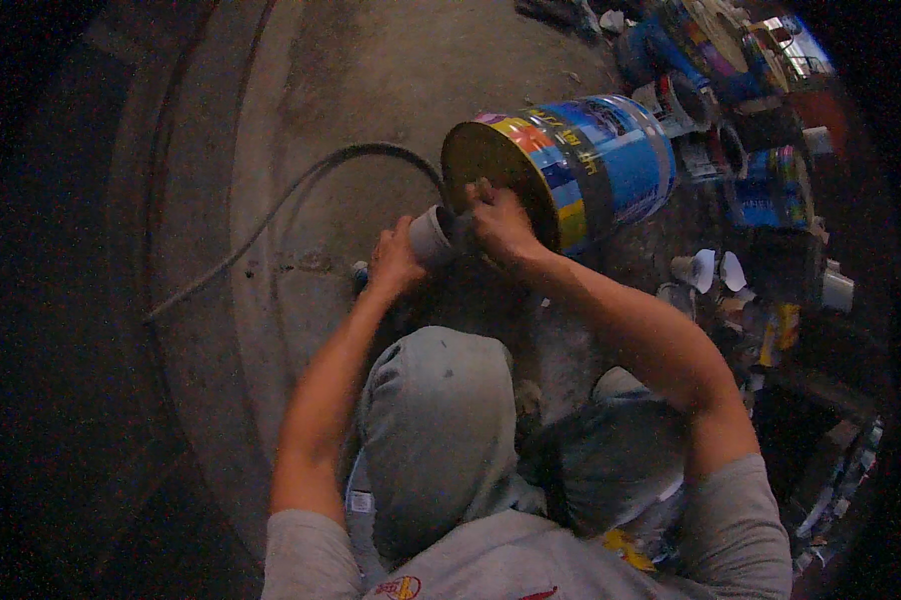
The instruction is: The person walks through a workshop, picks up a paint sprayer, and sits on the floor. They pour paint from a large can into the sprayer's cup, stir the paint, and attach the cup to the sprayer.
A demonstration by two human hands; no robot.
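Note:
My left hand (396,258) is closed around a pale grey cup-shaped piece (431,238), its round end turned toward my right hand. Close beside that end, my right hand (501,222) has its fingers curled together in front of a large printed metal drum (601,165). Whatever the right fingers grip is too dark to name. Blue, black and multicoloured, the drum appears to lie on its side, with its dark, yellow-rimmed end (486,160) facing the hands. A dark hose (331,160) arcs over the floor and reaches the spot beside my hands.
Several tins and printed cans, including a blue can (771,188), crowd the right side. White cup-like pieces (704,270) lie among clutter nearer to me. My bent knee (439,430) rises below my hands. Concrete floor (371,80) stretches to the left and beyond.

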